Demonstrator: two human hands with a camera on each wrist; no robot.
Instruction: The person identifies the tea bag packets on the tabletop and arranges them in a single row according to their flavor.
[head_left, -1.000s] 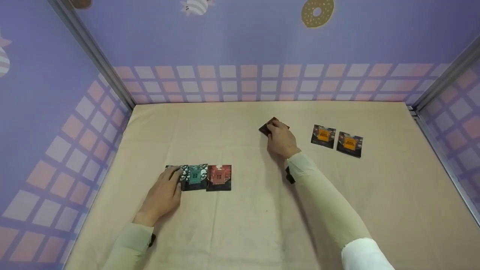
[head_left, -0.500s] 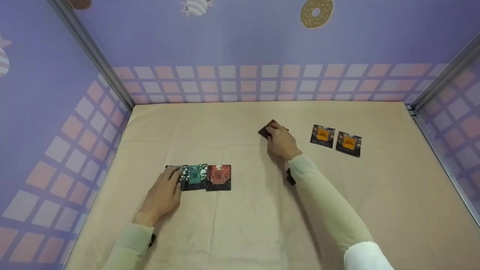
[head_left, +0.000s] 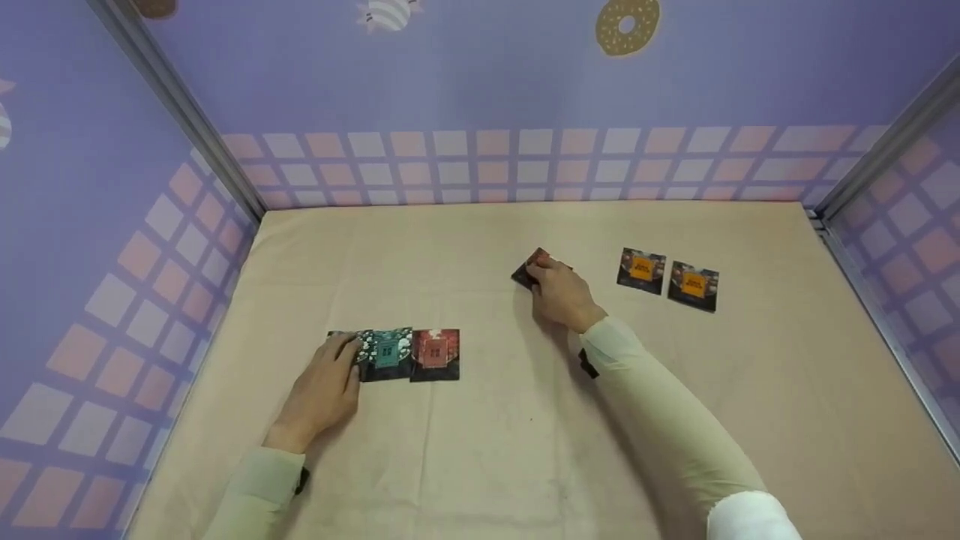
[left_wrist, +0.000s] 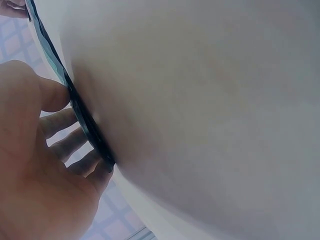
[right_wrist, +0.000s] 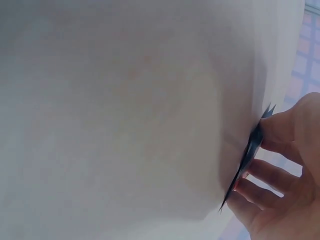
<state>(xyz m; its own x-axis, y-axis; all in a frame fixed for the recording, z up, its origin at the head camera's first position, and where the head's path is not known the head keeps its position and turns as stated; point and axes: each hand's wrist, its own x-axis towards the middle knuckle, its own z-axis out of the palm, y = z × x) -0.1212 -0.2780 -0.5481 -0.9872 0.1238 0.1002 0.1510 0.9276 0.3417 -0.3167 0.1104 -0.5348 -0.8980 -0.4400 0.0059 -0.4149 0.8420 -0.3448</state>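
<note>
In the head view my right hand [head_left: 562, 294] is over a dark red square packet [head_left: 529, 276], turned at an angle, fingers across its face and thumb toward its near side. The right wrist view shows this packet [right_wrist: 244, 162] edge-on, thumb near one end and fingertips along it. My left hand [head_left: 319, 390] rests with extended fingers on the leftmost packet [head_left: 365, 358] of a short row, covering most of it. Beside it lie a teal packet [head_left: 390, 360] and a red packet [head_left: 435, 356]. Their edges [left_wrist: 85, 115] show thin in the left wrist view.
Two dark packets with orange labels, one [head_left: 641, 271] left of the other [head_left: 694, 286], lie at the back right. A cream cloth [head_left: 487, 457] covers the table. Purple patterned panels [head_left: 480, 90] stand behind it and along both sides.
My right hand has drawn the dark red packet slightly toward me and to the left. My left hand keeps its place on the row. The view has shifted a little.
</note>
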